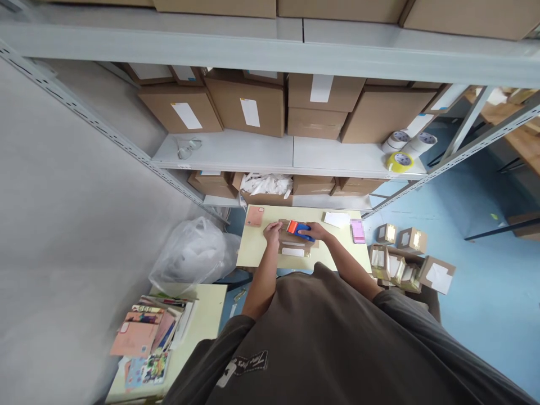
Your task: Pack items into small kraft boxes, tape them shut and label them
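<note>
My right hand (316, 231) is wrapped round a blue and orange tape dispenser (302, 229), which lies tilted over the top of a small cardboard box (287, 243). At the box's upper left corner is my left hand (273, 231), its fingers pressed together. What those fingers pinch, if anything, is too small to make out. The box sits on a pale yellow table (253, 253) and bears a white label (292, 252) on its near side.
On the table lie a pink booklet (255, 216), white paper (336, 219) and a purple pad (358, 231). Shelves ahead hold boxes, glasses (188, 147) and tape rolls (400, 162). A plastic bag (194, 253) stands left; a carton of parcels (405, 270) stands right.
</note>
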A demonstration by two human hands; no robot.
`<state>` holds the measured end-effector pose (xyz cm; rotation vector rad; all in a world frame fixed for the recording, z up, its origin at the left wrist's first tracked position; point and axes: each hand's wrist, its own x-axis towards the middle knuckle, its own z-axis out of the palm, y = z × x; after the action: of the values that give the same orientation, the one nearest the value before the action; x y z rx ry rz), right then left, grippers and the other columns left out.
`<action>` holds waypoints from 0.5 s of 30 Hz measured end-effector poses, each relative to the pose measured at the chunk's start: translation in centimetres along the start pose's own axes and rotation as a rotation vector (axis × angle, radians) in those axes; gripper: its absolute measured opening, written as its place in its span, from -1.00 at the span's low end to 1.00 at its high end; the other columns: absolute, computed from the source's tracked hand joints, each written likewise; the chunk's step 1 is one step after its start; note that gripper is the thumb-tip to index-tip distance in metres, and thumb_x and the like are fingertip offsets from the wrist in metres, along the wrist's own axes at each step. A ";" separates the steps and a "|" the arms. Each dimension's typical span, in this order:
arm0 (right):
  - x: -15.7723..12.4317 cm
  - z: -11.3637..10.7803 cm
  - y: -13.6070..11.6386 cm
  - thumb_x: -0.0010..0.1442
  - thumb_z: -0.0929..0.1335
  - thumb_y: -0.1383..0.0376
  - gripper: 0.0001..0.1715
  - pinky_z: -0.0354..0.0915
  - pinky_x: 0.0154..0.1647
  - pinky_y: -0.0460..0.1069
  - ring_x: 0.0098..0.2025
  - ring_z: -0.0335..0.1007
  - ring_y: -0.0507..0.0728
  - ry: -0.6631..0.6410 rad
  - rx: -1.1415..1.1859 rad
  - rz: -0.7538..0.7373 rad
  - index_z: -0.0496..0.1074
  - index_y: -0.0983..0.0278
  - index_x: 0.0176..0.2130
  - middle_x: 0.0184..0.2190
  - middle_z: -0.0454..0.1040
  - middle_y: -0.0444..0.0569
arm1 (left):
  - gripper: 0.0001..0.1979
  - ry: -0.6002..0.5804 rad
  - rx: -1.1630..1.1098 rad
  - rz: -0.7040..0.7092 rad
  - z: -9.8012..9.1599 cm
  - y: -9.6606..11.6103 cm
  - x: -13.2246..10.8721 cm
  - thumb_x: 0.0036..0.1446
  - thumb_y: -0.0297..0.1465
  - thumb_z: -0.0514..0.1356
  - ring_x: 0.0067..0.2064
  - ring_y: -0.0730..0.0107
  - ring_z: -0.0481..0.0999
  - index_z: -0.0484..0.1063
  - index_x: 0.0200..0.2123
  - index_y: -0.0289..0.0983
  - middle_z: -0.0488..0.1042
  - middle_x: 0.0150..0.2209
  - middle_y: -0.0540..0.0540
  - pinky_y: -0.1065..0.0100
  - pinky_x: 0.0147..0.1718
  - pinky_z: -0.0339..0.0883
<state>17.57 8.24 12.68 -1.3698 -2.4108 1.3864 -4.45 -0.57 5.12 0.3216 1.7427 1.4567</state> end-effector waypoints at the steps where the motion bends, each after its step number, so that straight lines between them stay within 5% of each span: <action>1: 0.1 -0.2 -0.1 0.11 0.46 -0.33 -0.32 0.32 -0.32 -0.04 -0.34 0.47 0.16 -0.011 0.000 0.008 0.50 0.22 -0.39 -0.41 0.57 -0.05 | -0.62 0.033 0.009 -0.007 0.2 -0.1 0.0 0.16 -0.17 0.38 0.00 0.05 0.69 0.67 -0.07 -0.32 0.71 -0.09 -0.29 0.12 -0.05 0.58; 6: 0.1 -1.4 0.3 0.08 0.46 -0.37 -0.27 0.32 -0.34 -0.04 -0.35 0.47 0.15 -0.039 -0.021 0.046 0.50 0.23 -0.41 -0.43 0.58 -0.04 | -0.67 0.125 0.012 -0.040 0.0 -0.1 0.9 0.15 -0.26 0.35 -0.02 0.08 0.70 0.67 -0.06 -0.29 0.72 -0.15 -0.23 0.13 -0.06 0.60; 10: -0.9 -3.0 1.7 0.06 0.49 -0.35 -0.28 0.32 -0.31 -0.04 -0.33 0.51 0.18 -0.052 -0.101 0.160 0.53 0.24 -0.39 -0.39 0.61 0.01 | -0.74 0.312 -0.099 -0.001 -2.2 0.5 3.1 0.05 -0.28 0.40 -0.14 0.14 0.71 0.65 -0.20 -0.29 0.69 -0.28 -0.17 0.19 -0.17 0.62; 15: -1.7 -3.7 3.0 0.14 0.46 -0.31 -0.33 0.30 -0.31 -0.05 -0.31 0.53 0.17 -0.069 -0.156 0.187 0.55 0.24 -0.36 -0.37 0.62 -0.01 | -0.74 0.276 -0.071 -0.042 -4.0 -0.2 4.3 -0.04 -0.27 0.47 -0.29 0.20 0.68 0.60 -0.33 -0.30 0.58 -0.48 -0.09 0.25 -0.29 0.58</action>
<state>22.20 10.17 13.36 -1.6484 -2.5401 1.3277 -9.91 -0.62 3.08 0.0465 1.8952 1.5865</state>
